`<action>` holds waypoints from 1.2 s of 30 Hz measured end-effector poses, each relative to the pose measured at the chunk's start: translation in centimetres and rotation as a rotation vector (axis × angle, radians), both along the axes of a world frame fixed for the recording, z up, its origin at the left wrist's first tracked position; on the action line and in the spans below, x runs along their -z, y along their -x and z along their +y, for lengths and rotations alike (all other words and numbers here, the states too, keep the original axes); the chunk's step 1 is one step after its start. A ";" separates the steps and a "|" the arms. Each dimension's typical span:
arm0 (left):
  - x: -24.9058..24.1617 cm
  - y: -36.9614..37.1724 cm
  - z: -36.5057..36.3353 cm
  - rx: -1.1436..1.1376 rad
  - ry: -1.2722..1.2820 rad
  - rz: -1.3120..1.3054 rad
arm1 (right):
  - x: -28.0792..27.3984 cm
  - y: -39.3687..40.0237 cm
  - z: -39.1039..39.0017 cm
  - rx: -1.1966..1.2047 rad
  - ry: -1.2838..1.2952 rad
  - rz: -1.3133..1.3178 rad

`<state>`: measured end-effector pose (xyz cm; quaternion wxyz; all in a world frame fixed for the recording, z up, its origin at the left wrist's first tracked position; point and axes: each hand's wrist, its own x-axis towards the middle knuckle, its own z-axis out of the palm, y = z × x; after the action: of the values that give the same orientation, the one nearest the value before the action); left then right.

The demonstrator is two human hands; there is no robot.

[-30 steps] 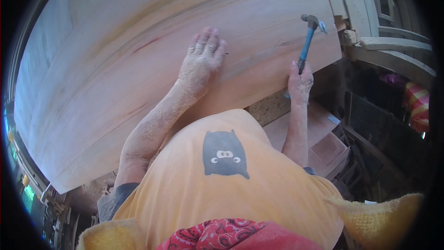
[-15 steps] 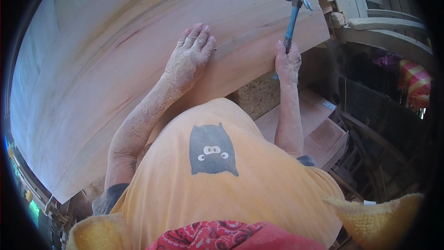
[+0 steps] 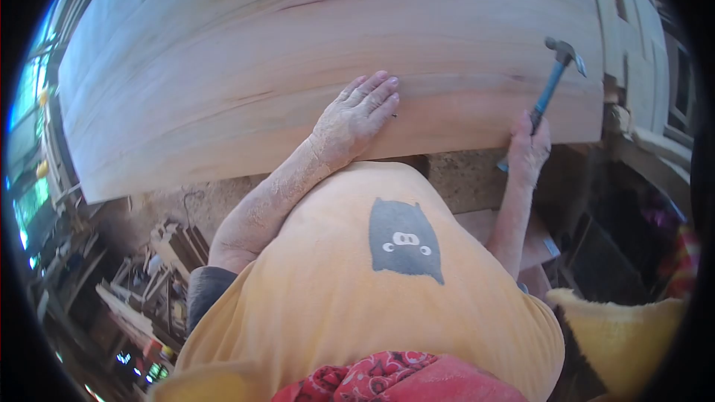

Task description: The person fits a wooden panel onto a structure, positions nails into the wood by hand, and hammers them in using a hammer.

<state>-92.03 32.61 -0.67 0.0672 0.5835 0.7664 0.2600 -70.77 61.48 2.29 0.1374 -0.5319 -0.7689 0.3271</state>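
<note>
With the view turned, left hand (image 3: 347,125) stays straight-fingered on board (image 3: 439,41), right hand (image 3: 529,149) gripping hammer (image 3: 551,88)

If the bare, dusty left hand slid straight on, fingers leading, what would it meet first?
Seemingly nothing: ahead of the left hand, the broad, pale wooden board looks free to the picture's top edge. A small, dark, nail-like piece beside that hand seems off that line, though depth is unclear.
</note>
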 end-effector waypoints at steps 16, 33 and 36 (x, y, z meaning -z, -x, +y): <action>3.0 9.5 -15.2 -0.460 -0.037 0.144 | 2.0 1.2 -0.4 0.161 -0.008 0.188; 3.7 15.3 -14.2 -0.305 -0.060 0.122 | 1.6 5.6 -9.2 0.176 0.106 0.146; 4.0 16.9 -13.2 -0.283 -0.058 0.129 | 1.4 6.0 -9.4 0.191 0.081 0.106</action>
<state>-108.97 19.43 -4.65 -0.0362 0.4868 0.8359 0.2508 -76.80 52.12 0.89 0.1868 -0.5901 -0.6925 0.3707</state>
